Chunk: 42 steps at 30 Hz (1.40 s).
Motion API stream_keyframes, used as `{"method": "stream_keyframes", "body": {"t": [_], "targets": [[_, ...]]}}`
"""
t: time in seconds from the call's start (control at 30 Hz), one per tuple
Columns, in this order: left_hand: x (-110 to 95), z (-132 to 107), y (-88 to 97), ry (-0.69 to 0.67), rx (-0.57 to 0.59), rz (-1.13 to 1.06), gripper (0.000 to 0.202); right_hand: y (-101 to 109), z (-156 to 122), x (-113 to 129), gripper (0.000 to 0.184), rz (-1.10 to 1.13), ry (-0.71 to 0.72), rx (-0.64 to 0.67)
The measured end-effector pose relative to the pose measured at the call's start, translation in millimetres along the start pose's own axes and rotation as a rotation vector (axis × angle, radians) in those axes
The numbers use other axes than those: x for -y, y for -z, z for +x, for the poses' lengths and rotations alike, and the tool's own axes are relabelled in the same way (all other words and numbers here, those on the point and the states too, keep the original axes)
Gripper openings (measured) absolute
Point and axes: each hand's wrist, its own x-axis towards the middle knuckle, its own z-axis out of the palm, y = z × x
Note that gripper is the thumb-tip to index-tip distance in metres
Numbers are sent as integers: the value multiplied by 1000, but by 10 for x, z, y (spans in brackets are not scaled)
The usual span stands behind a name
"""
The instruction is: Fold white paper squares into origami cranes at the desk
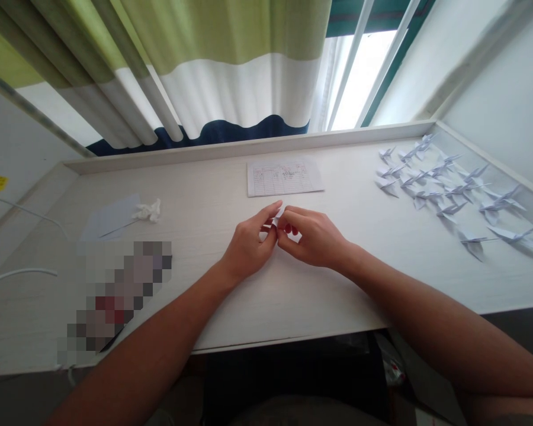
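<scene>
My left hand (249, 244) and my right hand (311, 238) meet at the middle of the white desk (195, 248), pinching a small white folded paper (278, 218) between their fingertips. Most of that paper is hidden by my fingers, so its shape cannot be made out. To the right stand several white origami cranes (439, 189), well away from both hands. A ruled paper sheet with handwriting (284, 177) lies just beyond my fingers.
At the left lie a flat pale paper sheet (111, 216) and a crumpled white tissue (147, 210). A pixelated object (115, 296) and a white cable (18, 273) are nearby. A raised ledge (249, 145) borders the desk's far side, below a striped curtain (231, 89).
</scene>
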Motion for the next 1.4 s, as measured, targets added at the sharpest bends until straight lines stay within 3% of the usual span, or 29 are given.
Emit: {"method": "stream_keyframes", "body": {"t": [0.13, 0.3, 0.43, 0.67, 0.8, 1.0, 1.3, 1.4], "targets": [[-12, 2, 2, 31, 38, -135, 54, 14, -6, -3, 11, 41, 38, 5], [-17, 34, 4, 263, -44, -368, 50, 50, 2, 14, 9, 101, 141, -28], [-46, 74, 33, 375, -97, -504, 45, 63, 15, -27, 22, 53, 191, -44], [-79, 94, 50, 350, -134, -551, 45, 38, 32, -131, 9, 1, 189, -125], [-86, 94, 36, 369, -129, -600, 44, 11, 33, -125, 14, 25, 130, -159], [-106, 95, 35, 379, -175, -584, 36, -19, 25, -111, 7, 27, 80, -122], [-118, 73, 22, 284, -123, -527, 29, 0, 29, -130, 28, -26, 93, -162], [-81, 50, 25, 243, -135, -448, 23, -9, 31, -152, 24, 21, 83, -156]]}}
